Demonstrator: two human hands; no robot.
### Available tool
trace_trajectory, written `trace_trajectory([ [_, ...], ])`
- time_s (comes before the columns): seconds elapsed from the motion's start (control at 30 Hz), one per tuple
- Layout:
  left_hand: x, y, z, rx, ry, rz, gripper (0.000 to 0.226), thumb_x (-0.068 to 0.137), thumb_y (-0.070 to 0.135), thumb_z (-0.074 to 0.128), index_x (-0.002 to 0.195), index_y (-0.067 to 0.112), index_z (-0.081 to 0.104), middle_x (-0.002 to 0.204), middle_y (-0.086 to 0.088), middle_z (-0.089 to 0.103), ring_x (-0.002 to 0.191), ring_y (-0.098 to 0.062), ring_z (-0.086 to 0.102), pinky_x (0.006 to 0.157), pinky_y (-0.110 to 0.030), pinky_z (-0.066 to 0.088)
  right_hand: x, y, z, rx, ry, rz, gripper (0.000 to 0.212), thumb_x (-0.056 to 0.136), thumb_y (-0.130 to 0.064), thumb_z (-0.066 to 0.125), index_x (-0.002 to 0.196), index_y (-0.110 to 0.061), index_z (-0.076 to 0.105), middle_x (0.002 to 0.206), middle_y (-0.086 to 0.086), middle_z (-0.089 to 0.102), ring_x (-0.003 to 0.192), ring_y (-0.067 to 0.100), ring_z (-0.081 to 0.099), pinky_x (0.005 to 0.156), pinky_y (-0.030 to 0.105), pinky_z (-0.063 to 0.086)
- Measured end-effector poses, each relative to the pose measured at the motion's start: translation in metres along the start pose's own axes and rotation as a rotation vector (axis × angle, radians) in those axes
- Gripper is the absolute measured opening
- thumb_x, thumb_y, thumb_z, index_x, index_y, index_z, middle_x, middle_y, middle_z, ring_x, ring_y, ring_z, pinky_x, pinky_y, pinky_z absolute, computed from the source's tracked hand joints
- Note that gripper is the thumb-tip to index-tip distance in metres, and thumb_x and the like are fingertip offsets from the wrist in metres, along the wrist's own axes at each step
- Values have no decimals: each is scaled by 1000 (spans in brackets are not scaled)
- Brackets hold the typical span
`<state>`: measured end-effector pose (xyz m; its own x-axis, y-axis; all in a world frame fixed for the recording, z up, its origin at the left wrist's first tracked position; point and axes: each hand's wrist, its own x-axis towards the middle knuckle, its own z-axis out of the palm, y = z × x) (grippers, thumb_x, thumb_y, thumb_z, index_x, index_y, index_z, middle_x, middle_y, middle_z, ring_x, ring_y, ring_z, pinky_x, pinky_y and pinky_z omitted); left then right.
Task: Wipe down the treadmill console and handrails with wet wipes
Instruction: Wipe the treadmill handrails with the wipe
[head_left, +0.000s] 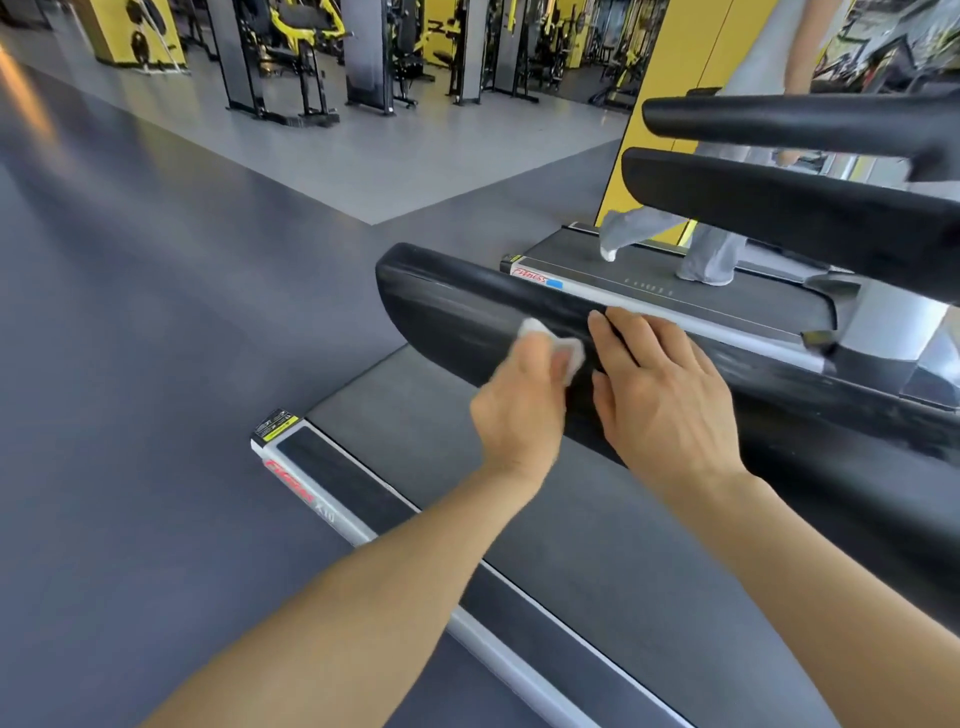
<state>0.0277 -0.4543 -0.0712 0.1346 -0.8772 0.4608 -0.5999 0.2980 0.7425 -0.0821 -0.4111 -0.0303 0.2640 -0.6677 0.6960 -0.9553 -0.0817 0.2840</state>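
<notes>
A wide black handrail (452, 312) of the treadmill runs from the middle of the view toward the lower right. My left hand (519, 405) grips a crumpled white wet wipe (558, 345) and holds it against the handrail's side. My right hand (660, 384) lies flat on the handrail just to the right of the wipe, fingers straight and spread over the top edge. Below the hands lies the treadmill's grey belt (571, 519) with its silver side rail (332, 499). The console is out of view.
A second treadmill (675, 291) stands beyond the handrail, with a person's legs in grey trousers (706, 254) walking on it. Its black handrails (779, 208) cross the upper right. Dark gym floor (156, 338) spreads to the left; yellow and black weight machines (291, 57) fill the background.
</notes>
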Motion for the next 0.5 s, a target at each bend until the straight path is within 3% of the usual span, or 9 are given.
trace_trajectory([
  [0.13, 46, -48, -9, 59, 261, -294, 26, 101, 37, 31, 102, 14, 43, 96, -2, 54, 85, -24, 56, 62, -32, 32, -2, 0, -3, -32, -26, -25, 48, 83, -15, 64, 129, -2, 56, 121, 12, 61, 106, 32, 58, 94, 38, 47],
  [0.23, 51, -48, -4, 86, 277, -311, 26, 102, 32, 30, 102, 9, 42, 95, -3, 53, 83, -23, 54, 60, -34, 31, -3, -1, -1, -52, -30, -22, 51, 82, -13, 66, 130, -3, 54, 122, 12, 60, 107, 32, 58, 95, 39, 46],
  [0.33, 16, -20, 8, 3, 193, -161, 17, 98, 28, 35, 83, 21, 34, 78, 7, 42, 69, -8, 38, 59, -28, 28, -4, -5, 4, -64, -3, -5, 51, 81, -10, 65, 130, -3, 54, 122, 11, 60, 107, 32, 57, 95, 39, 44],
  [0.43, -4, -24, 20, 69, 217, 127, 12, 92, 29, 37, 83, 21, 38, 78, 2, 52, 60, -15, 48, 47, -23, 31, -5, -7, 7, -84, 33, 11, 49, 82, -9, 64, 130, -3, 54, 121, 11, 60, 105, 32, 56, 94, 37, 39],
  [0.5, 15, -45, 18, 103, 289, 120, 18, 93, 28, 41, 86, 13, 48, 82, -6, 56, 60, -24, 54, 48, -25, 32, -6, -6, 8, -81, 24, 4, 51, 82, -8, 64, 132, -3, 52, 124, 12, 58, 106, 33, 54, 96, 39, 38],
])
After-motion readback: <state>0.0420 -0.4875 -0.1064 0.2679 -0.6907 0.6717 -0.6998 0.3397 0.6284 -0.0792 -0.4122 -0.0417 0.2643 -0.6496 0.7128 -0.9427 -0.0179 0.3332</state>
